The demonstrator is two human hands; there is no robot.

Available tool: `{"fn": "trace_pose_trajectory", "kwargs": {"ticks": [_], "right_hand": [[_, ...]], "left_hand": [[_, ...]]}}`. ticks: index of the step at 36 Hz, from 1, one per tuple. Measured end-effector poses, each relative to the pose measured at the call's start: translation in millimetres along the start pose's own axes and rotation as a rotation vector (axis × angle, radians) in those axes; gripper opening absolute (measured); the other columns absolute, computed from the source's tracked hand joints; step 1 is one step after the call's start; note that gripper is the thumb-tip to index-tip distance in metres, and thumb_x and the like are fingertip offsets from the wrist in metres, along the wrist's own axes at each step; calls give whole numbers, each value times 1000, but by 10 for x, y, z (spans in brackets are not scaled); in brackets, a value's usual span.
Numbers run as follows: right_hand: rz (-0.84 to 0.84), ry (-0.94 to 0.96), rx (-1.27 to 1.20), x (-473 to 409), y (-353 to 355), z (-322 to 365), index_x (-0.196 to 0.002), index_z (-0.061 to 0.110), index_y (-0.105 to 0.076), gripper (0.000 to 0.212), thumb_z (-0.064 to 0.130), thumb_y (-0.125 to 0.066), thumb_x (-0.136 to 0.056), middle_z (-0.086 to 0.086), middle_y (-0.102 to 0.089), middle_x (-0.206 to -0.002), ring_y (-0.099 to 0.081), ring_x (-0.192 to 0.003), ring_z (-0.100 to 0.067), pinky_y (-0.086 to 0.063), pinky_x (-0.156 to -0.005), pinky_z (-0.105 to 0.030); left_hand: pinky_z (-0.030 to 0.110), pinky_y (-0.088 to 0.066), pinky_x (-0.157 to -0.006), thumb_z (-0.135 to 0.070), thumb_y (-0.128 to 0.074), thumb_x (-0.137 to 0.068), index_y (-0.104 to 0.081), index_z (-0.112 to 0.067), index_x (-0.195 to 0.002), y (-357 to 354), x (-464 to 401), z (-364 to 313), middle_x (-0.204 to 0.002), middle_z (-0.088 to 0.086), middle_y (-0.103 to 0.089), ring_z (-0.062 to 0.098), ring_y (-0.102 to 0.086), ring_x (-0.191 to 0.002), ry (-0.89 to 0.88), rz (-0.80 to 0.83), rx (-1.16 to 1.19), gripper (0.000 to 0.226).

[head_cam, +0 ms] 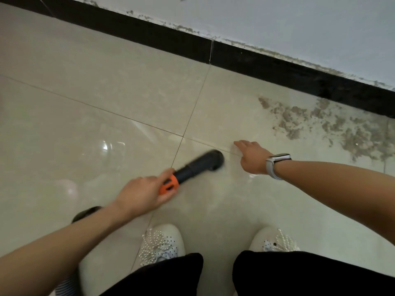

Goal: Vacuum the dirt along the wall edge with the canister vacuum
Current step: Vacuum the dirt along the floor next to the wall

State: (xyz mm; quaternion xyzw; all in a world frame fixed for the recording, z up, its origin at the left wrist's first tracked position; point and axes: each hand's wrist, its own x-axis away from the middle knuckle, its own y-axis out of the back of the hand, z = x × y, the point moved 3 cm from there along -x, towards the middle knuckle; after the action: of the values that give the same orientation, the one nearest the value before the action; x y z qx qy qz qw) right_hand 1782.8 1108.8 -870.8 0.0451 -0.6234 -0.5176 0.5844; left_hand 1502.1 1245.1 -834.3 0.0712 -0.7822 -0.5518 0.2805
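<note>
Beige glossy floor tiles (106, 82), black skirting (171, 37), grey-brown dirt (342, 124), black-orange vacuum nozzle (196, 167), white pearl-beaded shoes (164, 242), white watch (275, 165).

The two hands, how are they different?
The left hand curls around the vacuum wand at its orange collar; the right hand holds nothing, its fingers relaxed above the floor. The right wrist wears a watch; the left wrist is bare. The right hand is nearer the dirt by the wall. Both reach forward over the tiles.
</note>
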Motion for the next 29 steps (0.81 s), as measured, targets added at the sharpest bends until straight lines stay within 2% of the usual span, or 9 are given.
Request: {"fn": "trace_pose_trajectory", "kwargs": {"ticks": [3, 5, 13, 16, 19, 21, 26, 29], "right_hand": [[4, 5, 21, -20, -37, 33, -154, 17, -15, 67, 9, -40, -93, -6, -17, -160, -19, -142, -32, -31, -111, -44], [-2, 1, 15, -41, -35, 56, -154, 16, -16, 66, 9, -39, -92, -7, -18, -159, -20, -141, -33, -31, -110, -45], [-20, -21, 5, -153, 100, 163, -154, 15, -15, 68, 7, -41, -92, -8, -22, -159, -23, -142, -32, -31, -112, -44], [20, -9, 61, -140, 64, 188, -153, 18, -19, 64, 11, -43, -94, -9, -15, -160, -18, -144, -33, -27, -114, -43], [93, -2, 126, -108, -50, 150, -156, 22, -12, 68, 13, -42, -95, -9, 5, -163, 1, -149, -31, -17, -118, -43], [122, 3, 166, -93, -98, 98, -156, 25, -4, 72, 13, -42, -96, -6, 15, -162, 8, -150, -28, -15, -119, -42], [134, 17, 193, -90, -81, 43, -156, 24, 2, 77, 14, -44, -95, -3, 15, -163, 6, -150, -26, -17, -118, -40], [129, 14, 200, -109, -86, 59, -156, 25, 0, 76, 14, -44, -94, -4, 14, -163, 6, -150, -27, -18, -118, -42]], "left_hand": [[37, -51, -62, -55, -54, -90, -39, -28, -140, 185, 3, 279, -87, 7, -70, 34, -66, -75, 128, -112, 47, 59], [35, -50, -58, -52, -56, -90, -40, -24, -140, 203, 52, 303, -81, 6, -69, 31, -65, -68, 125, -117, 57, 60], [34, -52, -68, -62, -43, -92, -21, -32, -147, 52, -156, -199, -97, 3, -69, 27, -66, -82, -45, 2, 25, 66], [31, -48, -62, -61, -41, -93, -19, -30, -147, 47, -202, -235, -94, 3, -67, 25, -65, -76, -74, -35, -28, 66], [30, -47, -60, -61, -39, -94, -16, -30, -147, -27, -78, -251, -94, 3, -65, 22, -61, -70, -160, 33, -45, 65], [32, -50, -62, -62, -39, -93, -20, -31, -147, -35, -24, -185, -94, 3, -66, 25, -63, -72, -172, 32, -49, 65], [35, -49, -56, -56, -54, -88, -39, -27, -141, 188, -19, 313, -82, 8, -69, 34, -66, -66, 38, -179, -55, 62], [28, -41, -49, -53, -58, -87, -42, -23, -141, 178, 107, 327, -77, 6, -67, 28, -62, -57, 0, -174, -23, 64]]}}
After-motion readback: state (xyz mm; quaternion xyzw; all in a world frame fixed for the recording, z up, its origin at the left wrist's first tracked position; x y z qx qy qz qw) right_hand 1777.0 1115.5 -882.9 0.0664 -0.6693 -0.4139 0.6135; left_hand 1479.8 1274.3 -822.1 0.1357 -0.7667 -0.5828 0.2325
